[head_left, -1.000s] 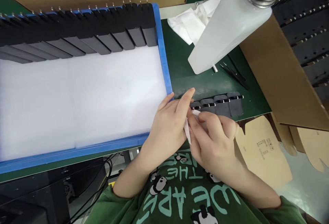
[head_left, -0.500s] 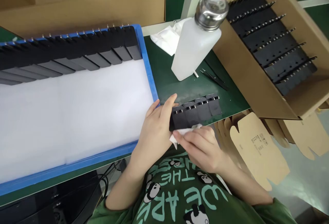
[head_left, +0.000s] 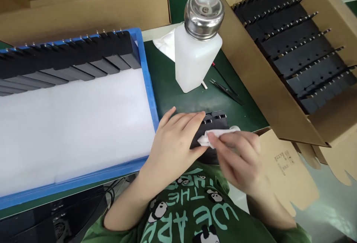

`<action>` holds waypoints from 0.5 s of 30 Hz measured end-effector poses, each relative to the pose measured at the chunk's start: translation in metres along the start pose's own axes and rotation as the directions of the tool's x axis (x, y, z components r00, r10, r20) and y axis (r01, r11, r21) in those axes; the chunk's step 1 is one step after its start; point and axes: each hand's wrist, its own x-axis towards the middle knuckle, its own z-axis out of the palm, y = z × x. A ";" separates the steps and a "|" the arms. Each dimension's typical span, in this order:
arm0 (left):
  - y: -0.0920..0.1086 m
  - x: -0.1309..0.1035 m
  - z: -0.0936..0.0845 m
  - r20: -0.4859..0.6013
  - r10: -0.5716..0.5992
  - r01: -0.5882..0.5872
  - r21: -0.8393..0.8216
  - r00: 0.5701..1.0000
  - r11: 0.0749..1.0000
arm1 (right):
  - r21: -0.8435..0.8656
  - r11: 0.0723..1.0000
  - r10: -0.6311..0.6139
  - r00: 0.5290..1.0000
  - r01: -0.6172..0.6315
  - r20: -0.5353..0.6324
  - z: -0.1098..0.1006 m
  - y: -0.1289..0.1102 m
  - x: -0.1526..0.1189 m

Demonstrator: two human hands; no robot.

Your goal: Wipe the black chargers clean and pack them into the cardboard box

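Observation:
My left hand (head_left: 175, 135) is closed over a stack of black flat parts with small metal pins (head_left: 214, 123) at the table's front edge. Its fingers cover the left side of the stack. A folded white wipe (head_left: 206, 138) is pinched in my right hand (head_left: 241, 157) and lies against the face of the black parts. Behind them stands a white pump bottle (head_left: 195, 57) with its metal lid flipped up. Black tweezers (head_left: 227, 92) rest on the green table to the bottle's right.
At left, a blue tray (head_left: 147, 83) lined with white foam holds a row of black parts (head_left: 69, 61). A cardboard box (head_left: 251, 83) at right holds rows of similar parts. Another carton (head_left: 92, 16) stands behind the tray. Flattened cardboard (head_left: 290, 176) lies below the table edge.
My left hand has moved right across the black parts, covering more of them. My right hand has shifted right with the wipe. The camera view has shifted a little.

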 end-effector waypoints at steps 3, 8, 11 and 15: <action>-0.001 0.001 0.002 -0.013 -0.012 0.011 -0.012 1.000 1.000 | -0.088 0.995 0.048 0.999 -0.046 0.023 -0.003 -0.008 0.001; 0.000 0.000 -0.001 -0.024 -0.014 0.014 -0.006 1.000 1.000 | -0.157 0.985 0.076 0.996 -0.070 0.035 -0.009 -0.016 0.006; 0.000 0.002 0.000 -0.032 -0.006 0.006 -0.008 0.999 1.000 | -0.180 0.977 0.109 0.994 -0.110 -0.013 -0.004 -0.020 0.007; -0.001 0.001 0.001 -0.039 -0.016 0.015 -0.014 0.999 1.000 | -0.202 0.972 0.119 0.992 -0.124 -0.037 -0.005 -0.026 0.004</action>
